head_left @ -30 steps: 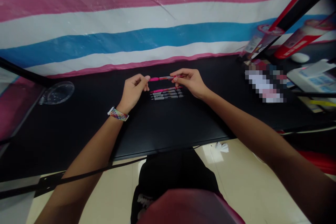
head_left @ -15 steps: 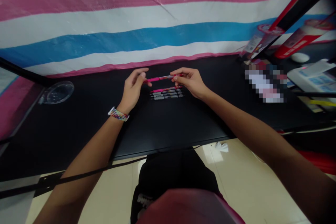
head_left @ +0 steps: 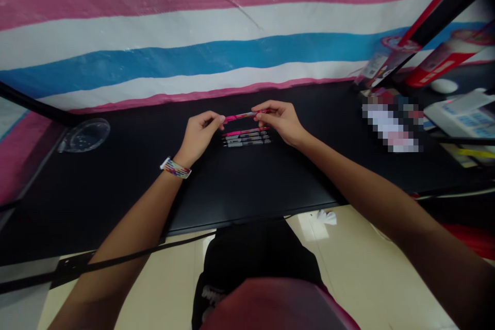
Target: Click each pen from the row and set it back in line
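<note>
A pink pen (head_left: pixel 240 116) with a clear middle is stretched level between my two hands, just above the black table. My left hand (head_left: pixel 203 131), with a multicoloured band at its wrist, pinches the pen's left end between thumb and fingers. At the other end, my right hand (head_left: pixel 281 121) grips it with thumb and forefinger. Right below lies a row of several pens side by side: a pink pen (head_left: pixel 242 132) at the back and grey pens (head_left: pixel 247 142) nearer me. My right fingers partly cover the right tip of the pink one on the table.
On the black table (head_left: pixel 247 180), a clear plastic lid (head_left: pixel 88 135) lies at the left. Toward the right stand a clear cup (head_left: pixel 382 62) with a red straw, a red and white cup (head_left: pixel 444 59) and a white box (head_left: pixel 460 113). A striped sheet (head_left: pixel 232 54) hangs behind.
My left hand has closed its fingers onto the left end of the pink pen, where they were more spread before. The right hand keeps its grip in about the same place.
</note>
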{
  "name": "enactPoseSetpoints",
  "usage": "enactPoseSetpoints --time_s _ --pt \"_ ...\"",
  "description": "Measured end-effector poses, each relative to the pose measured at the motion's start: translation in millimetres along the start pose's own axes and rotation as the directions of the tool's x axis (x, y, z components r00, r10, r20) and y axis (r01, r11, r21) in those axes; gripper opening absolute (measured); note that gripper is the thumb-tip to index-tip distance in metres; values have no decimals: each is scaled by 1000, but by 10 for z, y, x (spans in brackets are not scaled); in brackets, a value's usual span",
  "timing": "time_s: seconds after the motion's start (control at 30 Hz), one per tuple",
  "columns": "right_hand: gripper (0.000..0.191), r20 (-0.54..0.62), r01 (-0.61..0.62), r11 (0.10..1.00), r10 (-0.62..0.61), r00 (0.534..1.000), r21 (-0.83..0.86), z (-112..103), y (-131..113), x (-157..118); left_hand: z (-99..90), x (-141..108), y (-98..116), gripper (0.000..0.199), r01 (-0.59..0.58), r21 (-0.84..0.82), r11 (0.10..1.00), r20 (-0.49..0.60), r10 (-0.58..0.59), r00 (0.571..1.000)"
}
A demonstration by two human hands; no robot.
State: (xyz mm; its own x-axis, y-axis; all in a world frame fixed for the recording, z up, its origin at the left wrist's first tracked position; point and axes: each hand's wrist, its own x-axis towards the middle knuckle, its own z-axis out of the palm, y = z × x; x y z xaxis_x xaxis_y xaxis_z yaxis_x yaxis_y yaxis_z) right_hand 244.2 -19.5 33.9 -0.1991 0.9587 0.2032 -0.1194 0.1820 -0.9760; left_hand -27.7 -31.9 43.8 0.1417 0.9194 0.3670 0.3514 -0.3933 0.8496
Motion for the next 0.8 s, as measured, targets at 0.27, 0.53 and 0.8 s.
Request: enactPoseSetpoints --time_s 0.27,0.53,0.8 --pt "30 33 -33 996 30 999 84 2 -25 -5 9 -23 39 17 -30 -29 999 -73 28 997" --pt "63 291 -278 891 176 940 359 43 -162 -19 24 -43 105 23 -8 -93 996 -90 -1 996" --pt "57 252 -213 929 138 958 302 42 -147 -30 32 -38 76 31 -8 -102 995 -86 0 996"
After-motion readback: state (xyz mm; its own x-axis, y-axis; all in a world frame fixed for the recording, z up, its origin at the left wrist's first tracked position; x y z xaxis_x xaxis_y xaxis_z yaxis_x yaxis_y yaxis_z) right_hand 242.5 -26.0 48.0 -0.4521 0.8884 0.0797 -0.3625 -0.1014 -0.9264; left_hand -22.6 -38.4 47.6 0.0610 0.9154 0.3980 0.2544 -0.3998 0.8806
